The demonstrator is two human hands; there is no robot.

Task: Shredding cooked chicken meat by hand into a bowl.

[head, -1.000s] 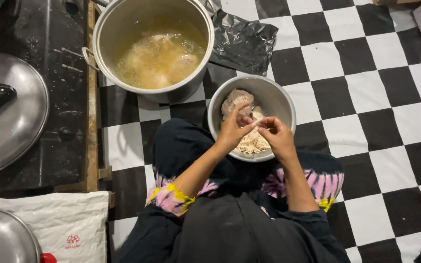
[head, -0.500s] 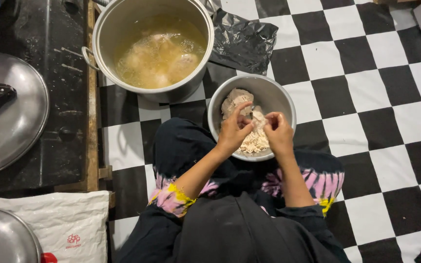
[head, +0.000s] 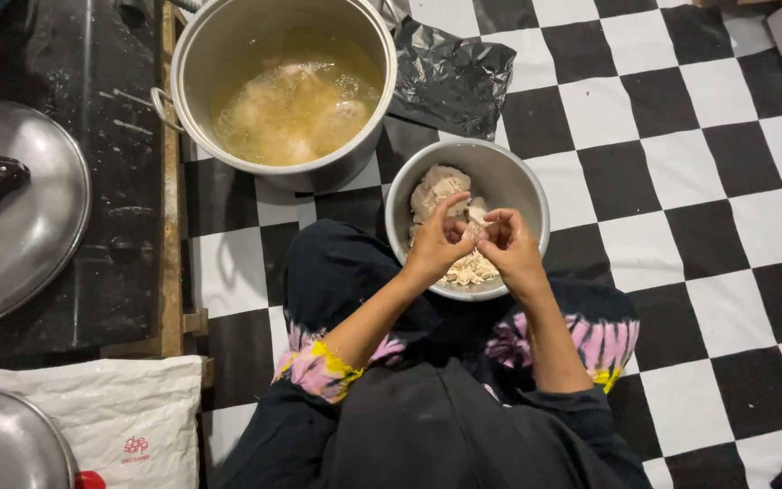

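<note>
A round metal bowl [head: 519,177] rests on the checkered floor in front of my knees, holding pale cooked meat: whole pieces at the back [head: 434,188], shredded bits at the front [head: 469,270]. My left hand [head: 436,243] and my right hand [head: 507,246] meet over the bowl. Both pinch one small piece of the meat [head: 474,214] between their fingertips.
A large metal pot [head: 288,86] of yellowish broth with meat stands beyond the bowl. A crumpled black plastic bag [head: 452,77] lies beside it. Left is a dark surface with a metal lid [head: 20,226]. A white bag [head: 110,421] and another lid [head: 2,448] lie near left.
Both hands have lifted slightly and drawn together above the bowl, fingers now pinching a small piece of meat. The bowl and pot have not moved.
</note>
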